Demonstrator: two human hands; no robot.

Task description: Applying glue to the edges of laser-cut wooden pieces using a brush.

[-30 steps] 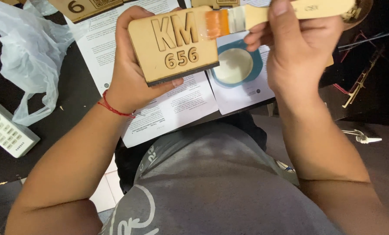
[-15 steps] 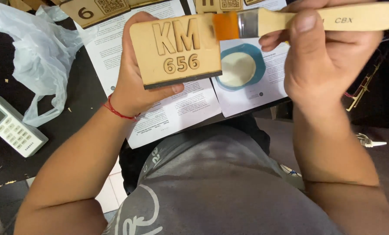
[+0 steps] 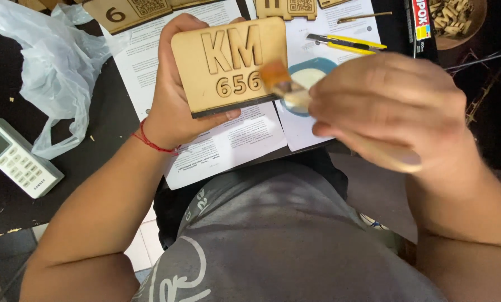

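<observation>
Papers (image 3: pixel 228 140) cover the dark table. At frame centre, the left hand (image 3: pixel 175 106) grips the wooden plaque (image 3: pixel 231 64); the right hand (image 3: pixel 390 106) clasps a brush (image 3: pixel 281 84) touching its lower right corner. Light, even strokes seem best.

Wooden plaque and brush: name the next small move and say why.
Probably sweep the brush leftward across the wooden plaque. The bristles touch only its lower right corner, the left hand holds it tilted and steady, and the right hand grips the handle just beside it.
</observation>
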